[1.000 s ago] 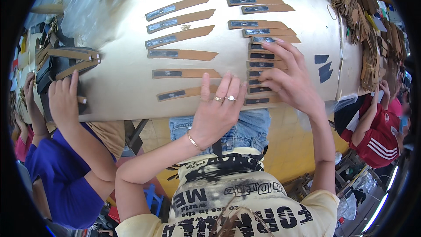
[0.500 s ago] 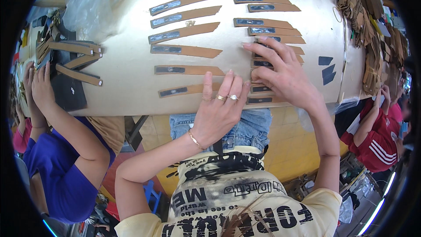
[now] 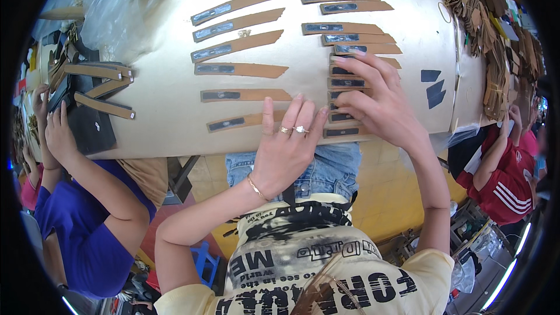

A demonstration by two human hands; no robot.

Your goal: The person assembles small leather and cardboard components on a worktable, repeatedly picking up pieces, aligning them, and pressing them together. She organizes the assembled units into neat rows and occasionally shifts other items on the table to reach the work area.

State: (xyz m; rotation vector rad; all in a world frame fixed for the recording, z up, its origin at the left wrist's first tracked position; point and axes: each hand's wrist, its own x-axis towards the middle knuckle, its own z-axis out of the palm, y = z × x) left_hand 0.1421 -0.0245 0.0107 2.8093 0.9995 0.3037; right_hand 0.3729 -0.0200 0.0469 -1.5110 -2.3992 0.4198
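My left hand (image 3: 289,143) lies palm down by the table's near edge, fingers stretched out. Its fingertips are over or beside the tapered end of the nearest brown strip (image 3: 256,119) in the left column. My right hand (image 3: 385,102) arches over the near strips of the right column, thumb and fingers apart. Its thumb tip is close to a dark patch on one strip, and the fingers partly cover others. Every strip has a dark, shiny patch at its left end, such as the brown strip (image 3: 248,94) in the left column. I see nothing held in either hand.
Clear plastic (image 3: 119,11) lies crumpled at the far left. Dark pieces (image 3: 434,90) lie right of my right hand. Bundled brown strips (image 3: 496,81) line the right edge. At left, a person in blue (image 3: 87,221) handles strips; another in red (image 3: 496,181) stands at right.
The table view has shifted slightly left. My right hand has moved a little right relative to the strips, baring more dark patches. The gap between my thumbs has widened slightly.
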